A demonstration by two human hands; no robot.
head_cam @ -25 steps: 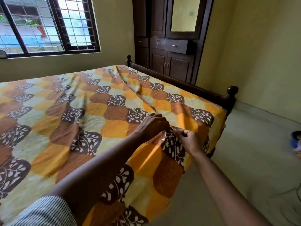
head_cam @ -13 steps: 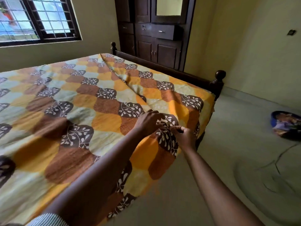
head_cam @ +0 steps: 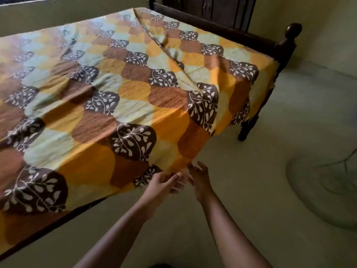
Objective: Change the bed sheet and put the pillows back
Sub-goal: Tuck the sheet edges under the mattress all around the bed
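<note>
We count one bed sheet (head_cam: 119,105), patterned in orange, brown and pale green, spread over one bed frame (head_cam: 58,224) and filling the view from 8 o'clock round to 1. One long fold (head_cam: 170,55) runs across it from 12 o'clock toward the centre. The near hem hangs over the side of the frame, clear of the floor (head_cam: 270,161). At 2 o'clock the sheet drapes over the corner beside one knobbed bedpost (head_cam: 291,33) and one leg (head_cam: 246,130). One dark wardrobe (head_cam: 212,8) stands at 12 o'clock.

Two hands meet at the hem at 6 o'clock. The left hand (head_cam: 162,185) has bent fingers right at the cloth edge; through the blur we cannot tell whether it pinches it. The right hand (head_cam: 200,180) is loosely spread, fingertips at the hem, gripping nothing. Bare floor opens from 3 to 6 o'clock.
</note>
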